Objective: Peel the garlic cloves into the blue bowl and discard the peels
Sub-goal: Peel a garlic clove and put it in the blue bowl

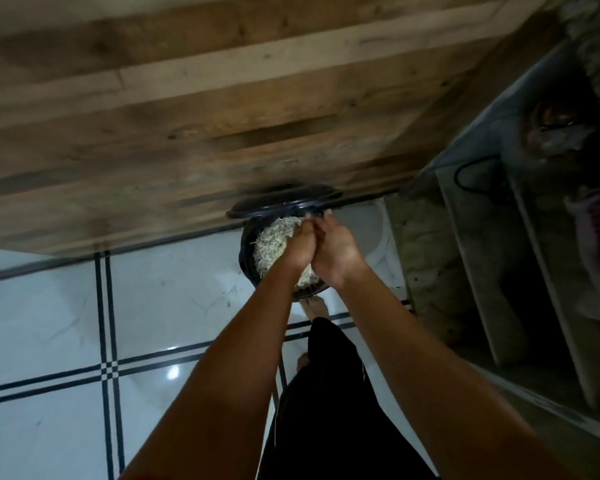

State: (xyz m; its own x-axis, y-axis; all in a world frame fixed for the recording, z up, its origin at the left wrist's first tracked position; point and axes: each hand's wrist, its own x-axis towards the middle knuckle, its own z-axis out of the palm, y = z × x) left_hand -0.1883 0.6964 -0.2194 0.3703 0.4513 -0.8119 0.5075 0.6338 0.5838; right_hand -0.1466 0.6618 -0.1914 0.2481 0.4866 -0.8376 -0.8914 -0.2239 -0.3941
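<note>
A black round bin stands on the floor with its lid tipped open against the wooden panel. A heap of pale, shredded peels fills it. My left hand and my right hand are pressed side by side directly over the bin, fingers fairly straight and pointing down toward the peels. The fingertips meet near the lid's edge. Nothing shows between the hands; their palms are hidden. No blue bowl or garlic cloves are in view.
A brown wooden panel rises behind the bin. White glossy floor tiles with dark lines spread to the left. Grey concrete ledges run along the right. My bare feet and black garment are just below the bin.
</note>
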